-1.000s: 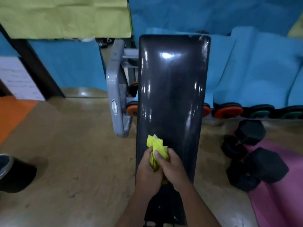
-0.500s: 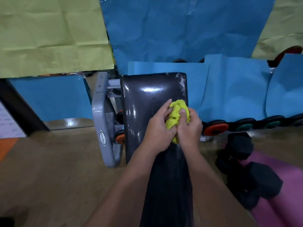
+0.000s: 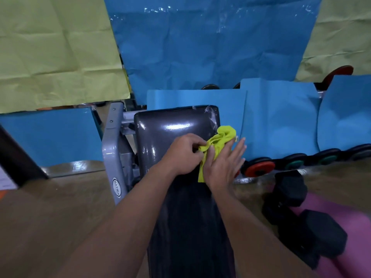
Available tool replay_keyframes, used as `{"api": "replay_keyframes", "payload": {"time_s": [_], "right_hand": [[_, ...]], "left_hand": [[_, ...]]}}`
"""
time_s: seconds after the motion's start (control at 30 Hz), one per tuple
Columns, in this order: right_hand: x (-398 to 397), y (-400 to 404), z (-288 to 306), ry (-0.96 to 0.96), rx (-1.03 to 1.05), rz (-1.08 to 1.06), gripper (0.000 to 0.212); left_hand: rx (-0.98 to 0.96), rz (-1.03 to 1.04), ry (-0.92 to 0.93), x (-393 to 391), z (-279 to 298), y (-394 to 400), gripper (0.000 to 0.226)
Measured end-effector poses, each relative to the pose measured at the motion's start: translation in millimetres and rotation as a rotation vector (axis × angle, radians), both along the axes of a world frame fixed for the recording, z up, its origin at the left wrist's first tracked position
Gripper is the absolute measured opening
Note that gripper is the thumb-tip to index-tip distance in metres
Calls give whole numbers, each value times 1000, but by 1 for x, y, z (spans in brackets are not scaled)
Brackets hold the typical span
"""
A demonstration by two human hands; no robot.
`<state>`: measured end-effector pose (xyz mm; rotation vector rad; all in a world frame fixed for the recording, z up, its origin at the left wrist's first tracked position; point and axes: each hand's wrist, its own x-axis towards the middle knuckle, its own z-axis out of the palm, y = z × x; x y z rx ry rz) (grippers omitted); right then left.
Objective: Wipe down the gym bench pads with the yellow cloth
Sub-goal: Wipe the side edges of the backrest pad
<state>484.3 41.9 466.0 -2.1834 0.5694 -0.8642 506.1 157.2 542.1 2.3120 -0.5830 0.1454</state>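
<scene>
— Any writing you can read here?

— One piece. The grey frame (image 3: 112,157) just left of the black bench pad (image 3: 174,135) carries a small oval badge (image 3: 117,187) low on its upright, and the letters run lengthwise along it: "MATRIX".

— Anything else near that pad?

— Far to the left of it, at the picture's edge, there is a white sheet (image 3: 6,180) that seems to bear some faint lines of print, but it is too small and blurred to read.

— And on the pad itself?

— Only glare, no lettering that I can make out.
</scene>
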Motion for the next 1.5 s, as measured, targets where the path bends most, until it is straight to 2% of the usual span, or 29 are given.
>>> {"api": "replay_keyframes", "payload": {"time_s": [0.07,0.13,0.3,0.5,0.63,0.87,1.2,1.5], "right_hand": [[8,-3,1,-181,-10,32,61],[22,-6,15,-278,41,61,51],[44,-16,47,-156,178,142,43],[64,-33,73,-174,338,189,38],[76,-40,81,-136,441,216,33],[77,-41,68,-133,507,211,39],[69,-35,54,-146,420,145,44],[58,-36,39,-143,424,136,44]], "left_hand": [[-23,43,-139,10,15,-1,32],[0,125,-277,24,25,-4,31],[251,101,-467,44,29,-21,48],[460,212,-452,66,16,-23,66],[449,282,-627,69,2,-26,61],[446,346,-687,71,-8,-32,56],[455,375,-696,70,-9,-33,58],[454,380,-722,69,-9,-34,57]]}}
